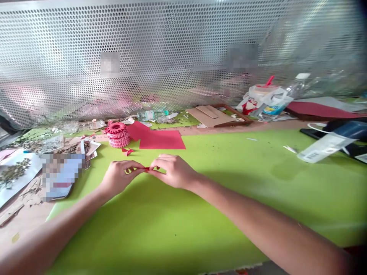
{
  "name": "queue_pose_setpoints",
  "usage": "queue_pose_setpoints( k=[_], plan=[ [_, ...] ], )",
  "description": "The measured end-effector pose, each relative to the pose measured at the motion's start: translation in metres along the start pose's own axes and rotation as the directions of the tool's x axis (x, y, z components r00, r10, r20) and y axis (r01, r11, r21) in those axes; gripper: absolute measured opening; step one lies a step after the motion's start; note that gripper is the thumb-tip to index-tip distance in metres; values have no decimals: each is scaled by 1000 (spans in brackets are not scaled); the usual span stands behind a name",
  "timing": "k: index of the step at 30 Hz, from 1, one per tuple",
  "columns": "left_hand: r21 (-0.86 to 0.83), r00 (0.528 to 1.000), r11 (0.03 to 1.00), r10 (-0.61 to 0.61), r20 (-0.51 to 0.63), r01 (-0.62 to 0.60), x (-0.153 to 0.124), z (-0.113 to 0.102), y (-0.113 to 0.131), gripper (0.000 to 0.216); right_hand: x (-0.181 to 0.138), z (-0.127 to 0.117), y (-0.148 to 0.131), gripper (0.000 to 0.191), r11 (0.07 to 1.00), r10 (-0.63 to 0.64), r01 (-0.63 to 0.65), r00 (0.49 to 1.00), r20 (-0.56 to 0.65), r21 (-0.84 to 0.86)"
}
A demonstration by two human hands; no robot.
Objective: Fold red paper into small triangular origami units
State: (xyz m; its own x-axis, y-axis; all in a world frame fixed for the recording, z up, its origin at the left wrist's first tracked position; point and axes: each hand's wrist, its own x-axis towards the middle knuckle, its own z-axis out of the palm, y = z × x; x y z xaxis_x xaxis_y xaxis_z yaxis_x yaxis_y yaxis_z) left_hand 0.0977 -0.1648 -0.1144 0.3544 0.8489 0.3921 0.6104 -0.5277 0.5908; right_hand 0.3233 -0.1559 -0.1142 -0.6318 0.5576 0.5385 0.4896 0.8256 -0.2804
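Between my two hands is a small folded strip of red paper, mostly covered by fingertips. My left hand pinches its left end with thumb and fingers. At the other end my right hand grips it the same way. Just beyond my left hand lie small folded red paper pieces on the green mat. Behind them stands a round, layered stack of folded red and pink paper. Flat red paper sheets rest to the right of the stack.
A perforated metal panel closes off the back. Cardboard pieces, a cup in a plastic bag and a clear bottle line the rear. A phone and dry plant scraps lie left; a clear plastic sleeve lies right.
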Motion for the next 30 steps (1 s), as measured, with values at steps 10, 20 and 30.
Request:
queue_pose_setpoints(
  k=[10, 20, 30],
  plan=[
    [-36, 994, 999, -10, -106, 7, -1, 5, 12, 17, 2, -3, -1, 10, 999, -33, 30, 996, -84, -31],
    [20, 987, 995, 101, -122, -100, -2, 5, 5, 17, 1, -3, -5, 12, 1000, 13, -9, 993, -115, 29],
    [11, 976, 989, 151, -154, -151, -2, 2, 6, 14, 2, -6, -10, 11, 1000, -3, 4, 994, -109, 4]
  ],
)
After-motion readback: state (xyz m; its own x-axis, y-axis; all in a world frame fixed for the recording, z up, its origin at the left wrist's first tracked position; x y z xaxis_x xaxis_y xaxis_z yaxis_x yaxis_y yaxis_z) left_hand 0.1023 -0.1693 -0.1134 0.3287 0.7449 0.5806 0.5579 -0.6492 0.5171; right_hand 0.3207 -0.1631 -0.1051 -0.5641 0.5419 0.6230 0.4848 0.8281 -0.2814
